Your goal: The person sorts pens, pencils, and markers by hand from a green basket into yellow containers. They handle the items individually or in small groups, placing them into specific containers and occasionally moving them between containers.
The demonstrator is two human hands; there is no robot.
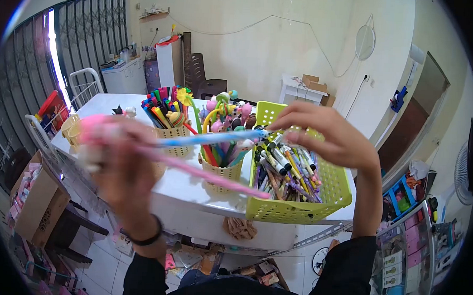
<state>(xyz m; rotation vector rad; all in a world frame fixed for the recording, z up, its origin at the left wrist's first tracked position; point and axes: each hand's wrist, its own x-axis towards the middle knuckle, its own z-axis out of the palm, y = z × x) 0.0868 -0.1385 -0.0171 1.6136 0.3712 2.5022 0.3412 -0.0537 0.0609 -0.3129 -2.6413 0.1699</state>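
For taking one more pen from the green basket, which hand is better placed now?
Likely the right hand: it hovers above the green basket, though its fingertips are near the blue pen's end. The left hand is farther away and its grip holds the pink pen.

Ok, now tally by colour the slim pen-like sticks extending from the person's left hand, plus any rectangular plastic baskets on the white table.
Slim light-blue pen-like stick: 1
Slim pink pen-like stick: 1
Rectangular lime-green plastic basket: 1
Total: 3
Motion blur at the left hand may hide more sticks.
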